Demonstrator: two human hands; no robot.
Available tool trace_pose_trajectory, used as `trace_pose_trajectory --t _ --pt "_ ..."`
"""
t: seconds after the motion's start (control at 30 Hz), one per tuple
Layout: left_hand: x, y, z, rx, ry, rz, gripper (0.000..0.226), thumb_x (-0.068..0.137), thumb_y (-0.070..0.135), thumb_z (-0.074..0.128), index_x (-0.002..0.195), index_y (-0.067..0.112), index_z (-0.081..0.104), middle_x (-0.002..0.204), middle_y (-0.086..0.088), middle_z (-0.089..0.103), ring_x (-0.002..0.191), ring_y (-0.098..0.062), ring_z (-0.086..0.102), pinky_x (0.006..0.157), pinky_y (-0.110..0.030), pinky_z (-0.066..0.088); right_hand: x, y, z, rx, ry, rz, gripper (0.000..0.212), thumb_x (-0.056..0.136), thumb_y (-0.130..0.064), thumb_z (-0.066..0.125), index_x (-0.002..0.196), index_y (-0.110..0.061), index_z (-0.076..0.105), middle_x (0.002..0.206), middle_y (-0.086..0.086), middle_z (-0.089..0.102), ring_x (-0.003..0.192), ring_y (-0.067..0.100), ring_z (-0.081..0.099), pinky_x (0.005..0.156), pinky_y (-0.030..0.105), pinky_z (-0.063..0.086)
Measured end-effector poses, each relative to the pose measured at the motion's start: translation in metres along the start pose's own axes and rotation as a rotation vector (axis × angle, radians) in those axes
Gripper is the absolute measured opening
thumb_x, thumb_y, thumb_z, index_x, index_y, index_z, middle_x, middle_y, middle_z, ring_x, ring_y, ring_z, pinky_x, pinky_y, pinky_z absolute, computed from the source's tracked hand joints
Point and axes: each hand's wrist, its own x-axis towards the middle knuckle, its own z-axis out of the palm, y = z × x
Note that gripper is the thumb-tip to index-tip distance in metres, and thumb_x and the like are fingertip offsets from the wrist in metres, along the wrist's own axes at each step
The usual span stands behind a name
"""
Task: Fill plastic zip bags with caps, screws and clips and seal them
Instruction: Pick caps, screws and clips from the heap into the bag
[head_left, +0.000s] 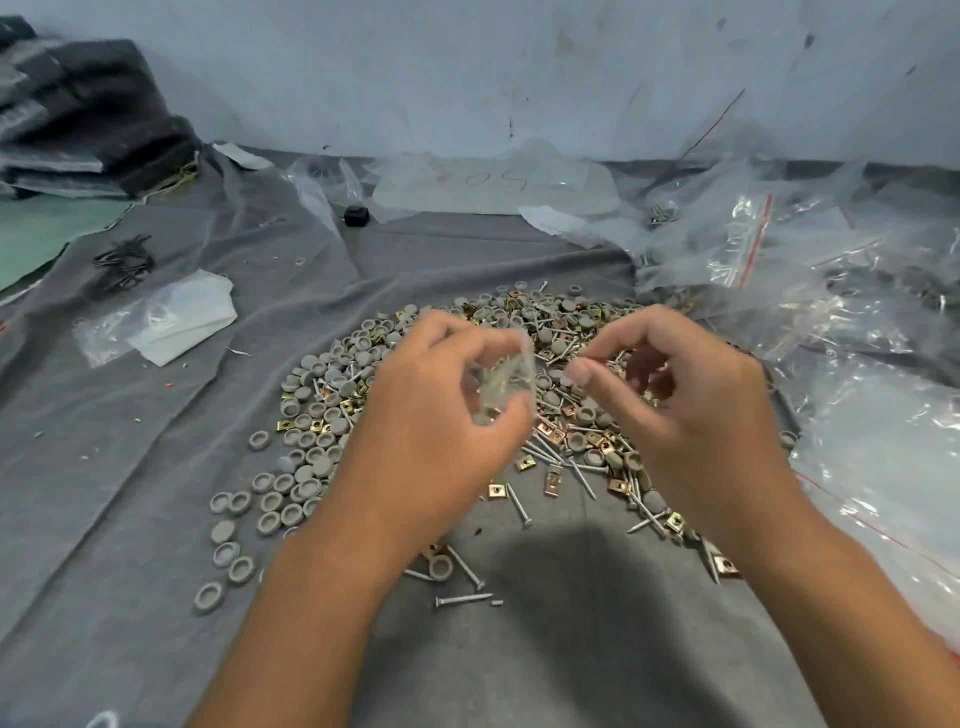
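A heap of grey caps (311, 457), silver screws (576, 470) and gold clips (553, 475) lies on the grey cloth (156, 441) in the middle. Above the heap my left hand (441, 410) grips a small clear zip bag (501, 379) with some parts inside; the bag is blurred. Just to the right of it, my right hand (685, 405) hovers with its fingers curled and thumb pointing at the bag. Whether the right fingers pinch a part I cannot tell.
Clear zip bags with red strips (753, 244) pile up on the right. A folded white bag (176, 319) and black wire clips (124, 260) lie at the left. A small black object (356, 214) sits at the back, dark folded fabric (88, 114) at far left.
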Motion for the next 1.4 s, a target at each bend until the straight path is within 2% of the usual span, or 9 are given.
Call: trace_pose_trajectory --t 0.13,0.2,0.3,0.43,0.6,0.73,0.93,1.23,1.4 --pt "0.004 -0.004 -0.009 -0.021 0.318 -0.032 0.031 0.086 0.02 0.073 0.114 0.028 0.067 0.098 0.015 0.051 0.075 0.003 0.056 0.067 -0.004 0.042 -0.011 0.026 0.01 -0.293 -0.537 0.177 0.012 0.088 -0.042 0.074 0.095 -0.037 0.066 0.089 -0.021 0.06 0.08 -0.001 0.056 0.07 0.021 0.046" --pt "0.006 -0.006 -0.012 0.003 0.409 -0.035 0.031 0.087 0.018 0.072 0.117 0.024 0.067 0.101 0.012 0.05 0.072 -0.002 0.055 0.066 -0.008 0.044 -0.019 0.031 0.021 -0.387 -0.632 0.159 0.021 0.09 -0.047 0.071 0.109 -0.04 0.064 0.1 -0.021 0.054 0.093 0.001 0.053 0.081 0.03 0.05" --pt "0.005 -0.009 -0.012 0.064 0.398 -0.03 0.033 0.086 0.017 0.072 0.119 0.021 0.068 0.103 0.009 0.05 0.075 0.001 0.054 0.069 -0.006 0.042 -0.023 0.034 0.029 -0.441 -0.605 0.139 0.025 0.092 -0.047 0.069 0.114 -0.041 0.06 0.104 -0.02 0.045 0.106 0.009 0.047 0.084 0.031 0.045" --pt "0.002 -0.011 -0.006 0.08 0.231 -0.047 0.035 0.086 0.025 0.069 0.121 0.024 0.067 0.1 0.016 0.047 0.09 0.005 0.053 0.07 -0.004 0.042 -0.023 0.038 0.03 -0.387 -0.613 0.142 0.015 0.092 -0.037 0.072 0.092 -0.033 0.057 0.092 -0.019 0.052 0.09 0.007 0.051 0.078 0.032 0.048" --pt "0.0 -0.013 -0.001 0.134 0.061 -0.021 0.041 0.085 0.033 0.067 0.125 0.029 0.066 0.107 0.015 0.048 0.086 0.001 0.054 0.071 -0.022 0.051 -0.011 0.025 0.018 0.032 -0.327 0.163 0.014 0.085 -0.045 0.07 0.09 -0.033 0.066 0.082 -0.016 0.067 0.075 0.004 0.063 0.065 0.015 0.049" --pt "-0.003 -0.005 0.007 0.172 -0.037 0.026 0.038 0.086 0.038 0.069 0.123 0.036 0.062 0.109 0.02 0.044 0.087 0.001 0.054 0.076 -0.032 0.055 -0.002 0.005 0.009 0.393 -0.153 0.097 0.01 0.088 -0.036 0.072 0.097 -0.033 0.07 0.085 -0.011 0.071 0.075 0.011 0.067 0.067 0.021 0.053" --pt "-0.005 0.001 0.013 0.16 -0.075 0.045 0.033 0.083 0.04 0.059 0.116 0.036 0.062 0.106 0.02 0.042 0.085 -0.003 0.056 0.071 -0.037 0.055 -0.004 -0.005 0.014 0.101 -0.027 -0.091 0.026 0.079 -0.022 0.083 0.103 -0.018 0.076 0.089 -0.011 0.071 0.082 0.005 0.068 0.071 0.008 0.046" --pt "-0.005 0.0 0.013 0.137 -0.041 0.052 0.036 0.084 0.041 0.065 0.12 0.035 0.062 0.107 0.022 0.043 0.086 0.001 0.054 0.074 -0.035 0.055 -0.005 -0.01 0.012 0.076 0.061 -0.104 0.028 0.075 -0.016 0.088 0.098 -0.021 0.074 0.089 -0.017 0.072 0.084 0.001 0.069 0.065 0.017 0.051" --pt "-0.005 0.001 0.012 0.138 -0.045 0.054 0.032 0.085 0.04 0.062 0.117 0.037 0.062 0.106 0.022 0.043 0.088 0.001 0.053 0.074 -0.034 0.054 -0.005 -0.01 0.013 -0.003 0.047 -0.197 0.025 0.08 -0.016 0.085 0.102 -0.02 0.076 0.096 -0.016 0.074 0.087 -0.007 0.065 0.073 0.007 0.045"
